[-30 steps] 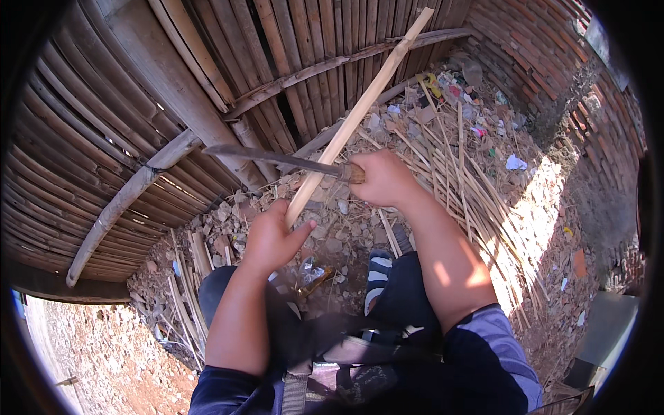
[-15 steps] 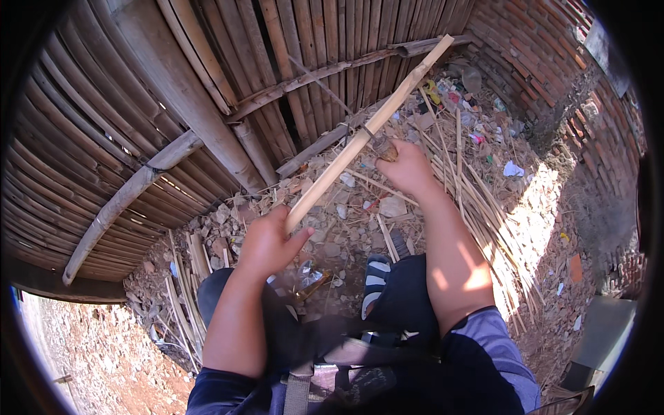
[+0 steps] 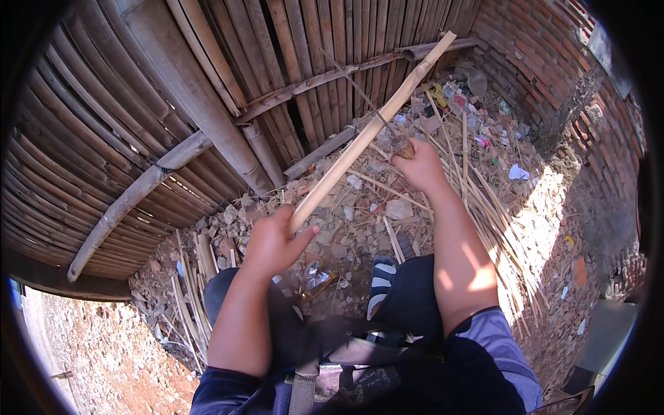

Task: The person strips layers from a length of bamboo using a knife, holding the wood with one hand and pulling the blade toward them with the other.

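Note:
My left hand (image 3: 271, 243) grips the near end of a long, pale split bamboo strip (image 3: 349, 155), its thumb stretched out along the near side. The strip slants up and away to the right, its far end reaching the bamboo wall's foot. My right hand (image 3: 423, 170) is closed round the brown wooden handle (image 3: 403, 148) of a long, narrow-bladed knife. Its thin dark blade (image 3: 355, 84) crosses the strip beyond its middle and points up to the left. Whether the edge bites into the strip, I cannot tell.
A bamboo slat wall (image 3: 159, 90) with a thick pole (image 3: 200, 90) stands at the left and ahead. At the right rises a brick wall (image 3: 532, 62). Several thin bamboo strips (image 3: 494, 221) lie right of my right forearm. Rubble and litter (image 3: 477, 117) cover the ground; my sandalled foot (image 3: 382, 280) rests below.
The knife blade has shifted up along the strip, and more of it now sticks out past the strip's left side. My left hand keeps its hold on the strip's near end.

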### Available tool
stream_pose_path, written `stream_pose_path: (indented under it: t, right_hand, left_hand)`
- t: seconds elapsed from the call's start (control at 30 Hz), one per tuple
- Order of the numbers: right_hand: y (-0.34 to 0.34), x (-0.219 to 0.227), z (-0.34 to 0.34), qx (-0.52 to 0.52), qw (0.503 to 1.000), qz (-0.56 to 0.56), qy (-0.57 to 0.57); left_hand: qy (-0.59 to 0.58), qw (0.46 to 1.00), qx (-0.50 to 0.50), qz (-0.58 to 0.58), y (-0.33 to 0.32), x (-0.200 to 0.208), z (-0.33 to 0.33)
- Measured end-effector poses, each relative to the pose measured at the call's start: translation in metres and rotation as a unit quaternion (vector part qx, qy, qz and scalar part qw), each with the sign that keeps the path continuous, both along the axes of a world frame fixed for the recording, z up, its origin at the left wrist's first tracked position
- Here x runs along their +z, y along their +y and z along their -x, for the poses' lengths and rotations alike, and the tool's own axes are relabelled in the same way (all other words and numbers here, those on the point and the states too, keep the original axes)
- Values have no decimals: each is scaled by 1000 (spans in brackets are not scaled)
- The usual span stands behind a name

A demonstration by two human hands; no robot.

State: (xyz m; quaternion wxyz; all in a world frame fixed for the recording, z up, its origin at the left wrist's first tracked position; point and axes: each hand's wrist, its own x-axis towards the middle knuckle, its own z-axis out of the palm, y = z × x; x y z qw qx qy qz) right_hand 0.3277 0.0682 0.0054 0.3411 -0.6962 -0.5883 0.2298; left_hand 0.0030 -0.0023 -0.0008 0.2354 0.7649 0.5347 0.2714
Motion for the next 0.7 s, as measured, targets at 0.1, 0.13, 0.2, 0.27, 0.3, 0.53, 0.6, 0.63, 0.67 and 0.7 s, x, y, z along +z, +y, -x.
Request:
stream_pose_path:
  t: [0.1,0.13,0.2,0.27,0.3,0.53,0.6,0.63,0.67,0.7]
  right_hand:
    - [-2,2,5,-8,999,-8,30]
    - [-3,0,6,2,999,-38,33]
    - [-5,5,17,21,1000,-10,-3]
    - [-8,7,32,40,998,16,-37]
    - [-10,5,38,88,992,-14,-94]
    - [-12,3,50,204,956,-18,-208]
    - [-12,-1,42,194,962,-31,-190]
    - [-10,-5,37,160,970,-52,-173]
    - [-9,-7,33,124,977,-74,-156]
    - [-8,-4,31,127,977,-75,-156]
  left_hand:
    - [-4,999,8,49,0,-1,1]
    - [-4,999,7,50,0,-3,-1]
    - [-33,999,16,17,0,-5,-2]
    - [-16,998,32,42,-1,-1,-1]
    - [-2,997,46,67,0,1,-1]
    - [-8,999,31,29,1,0,0]
    - [35,997,36,57,0,8,-4]
    - [33,997,36,57,1,8,-5]
    - [17,997,34,62,1,7,-5]
    - [3,997,35,67,1,5,-4]
